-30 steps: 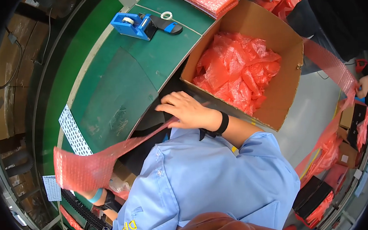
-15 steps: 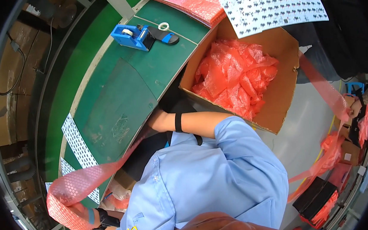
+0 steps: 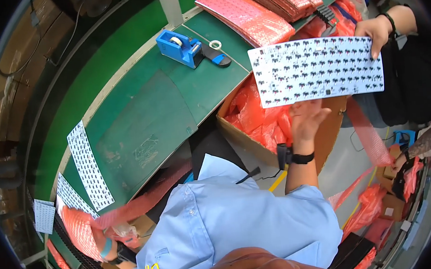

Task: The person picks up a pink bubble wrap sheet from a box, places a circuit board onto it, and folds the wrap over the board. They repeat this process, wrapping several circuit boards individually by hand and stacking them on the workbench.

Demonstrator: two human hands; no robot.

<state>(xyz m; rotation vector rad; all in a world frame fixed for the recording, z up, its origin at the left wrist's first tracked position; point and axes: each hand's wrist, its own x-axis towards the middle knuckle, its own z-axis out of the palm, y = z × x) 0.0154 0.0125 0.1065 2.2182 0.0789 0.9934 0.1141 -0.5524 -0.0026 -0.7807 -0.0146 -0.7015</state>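
My right hand (image 3: 306, 121) is raised over the carton, palm up and thumb apart. Its fingertips meet the lower edge of a white circuit board (image 3: 317, 73) covered with small black parts; whether they touch it I cannot tell. A co-worker's hand (image 3: 373, 35) grips that board at its right end. At the lower left, my left hand (image 3: 100, 240) holds a strip of pink bubble wrap (image 3: 78, 228), which covers its fingers. The strip trails right along the bench's near edge. Two similar boards, one of them this long board (image 3: 90, 164), lie on the green bench beside that hand.
A blue tape dispenser (image 3: 181, 48) stands on the green bench (image 3: 137, 100), near a tape roll (image 3: 215, 45). Behind are stacked pink bubble-wrap pouches (image 3: 246, 15). The cardboard carton (image 3: 327, 138) holds loose pink wrap. Another person works at the far right.
My right hand has come from the bench edge up to the right, under the board. The co-worker's board has moved lower and nearer. My left hand has shifted slightly, still with the wrap.
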